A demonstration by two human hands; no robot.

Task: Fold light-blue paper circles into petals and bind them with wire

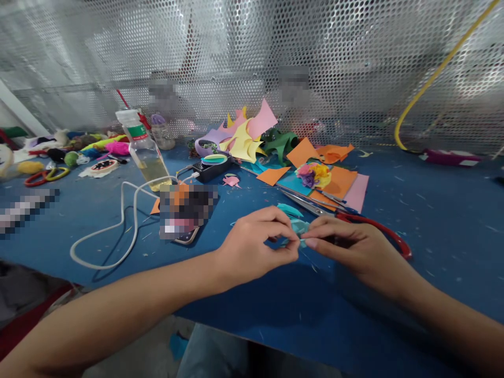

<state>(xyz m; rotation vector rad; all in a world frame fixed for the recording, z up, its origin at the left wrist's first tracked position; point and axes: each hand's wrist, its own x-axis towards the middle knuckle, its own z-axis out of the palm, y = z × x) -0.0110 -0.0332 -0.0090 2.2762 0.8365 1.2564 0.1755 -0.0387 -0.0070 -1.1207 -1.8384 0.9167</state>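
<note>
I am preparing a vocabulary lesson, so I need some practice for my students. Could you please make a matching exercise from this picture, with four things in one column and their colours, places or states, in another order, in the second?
Things:
1. turquoise paper
2. bottle
3. scissors near the right hand
4. cable

Descriptions:
A. has red handles
B. white, lying in a loop
C. partly filled with yellowish liquid
D. held between the left hand and the right hand

Pairs: 1-D, 2-C, 3-A, 4-B
</note>
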